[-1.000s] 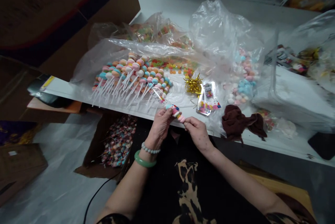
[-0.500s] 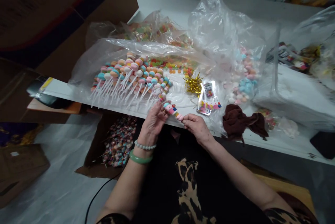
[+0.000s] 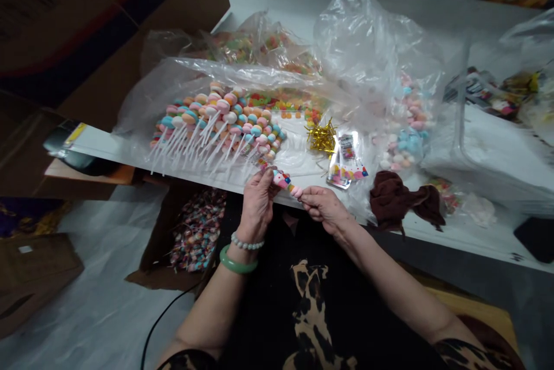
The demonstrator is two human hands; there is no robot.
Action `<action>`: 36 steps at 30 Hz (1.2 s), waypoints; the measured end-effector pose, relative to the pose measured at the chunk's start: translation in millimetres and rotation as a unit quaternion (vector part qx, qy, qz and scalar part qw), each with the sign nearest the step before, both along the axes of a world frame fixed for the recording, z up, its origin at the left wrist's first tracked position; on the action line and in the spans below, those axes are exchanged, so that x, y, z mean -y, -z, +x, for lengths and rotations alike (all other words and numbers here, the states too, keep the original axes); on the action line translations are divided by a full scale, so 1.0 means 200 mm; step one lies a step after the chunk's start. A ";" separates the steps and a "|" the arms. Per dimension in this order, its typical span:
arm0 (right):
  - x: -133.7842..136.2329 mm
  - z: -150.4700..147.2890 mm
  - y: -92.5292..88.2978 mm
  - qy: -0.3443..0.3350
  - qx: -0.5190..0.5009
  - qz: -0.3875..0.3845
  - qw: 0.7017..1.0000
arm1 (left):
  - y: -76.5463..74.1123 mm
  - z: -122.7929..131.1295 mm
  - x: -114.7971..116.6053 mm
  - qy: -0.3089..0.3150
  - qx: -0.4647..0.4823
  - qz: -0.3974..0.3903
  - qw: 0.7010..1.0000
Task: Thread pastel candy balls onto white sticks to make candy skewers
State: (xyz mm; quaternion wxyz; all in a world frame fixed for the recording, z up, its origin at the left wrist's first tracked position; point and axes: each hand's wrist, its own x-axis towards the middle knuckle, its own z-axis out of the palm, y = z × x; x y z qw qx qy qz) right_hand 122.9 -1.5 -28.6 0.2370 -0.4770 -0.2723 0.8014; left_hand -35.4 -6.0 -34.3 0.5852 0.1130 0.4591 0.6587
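Observation:
Between my two hands, just over the table edge, is a pastel candy skewer (image 3: 285, 182) with a small figure-like piece at its upper end. My left hand (image 3: 258, 205), with a jade bangle and a bead bracelet on its wrist, pinches the upper part. The fingertips of my right hand (image 3: 322, 206) pinch the pink lower end. Behind them, rows of finished candy skewers (image 3: 220, 122) with white sticks lie on a clear plastic sheet (image 3: 182, 84), close to my left hand.
Gold tinsel ties (image 3: 321, 138), small printed packets (image 3: 346, 162), a bag of pastel candies (image 3: 407, 127) and a brown cloth (image 3: 402, 200) lie on the white table (image 3: 99, 145). Below the edge stands a cardboard box (image 3: 151, 254) holding wrapped candies.
My left hand has risen a little and turned more upright. The skewer stays held between both hands, and the view has drifted slightly.

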 end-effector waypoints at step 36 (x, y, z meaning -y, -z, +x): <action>0.02 -0.09 0.04 0.010 0.267 0.411 0.872 | 0.01 0.08 0.02 0.014 -0.070 0.028 0.997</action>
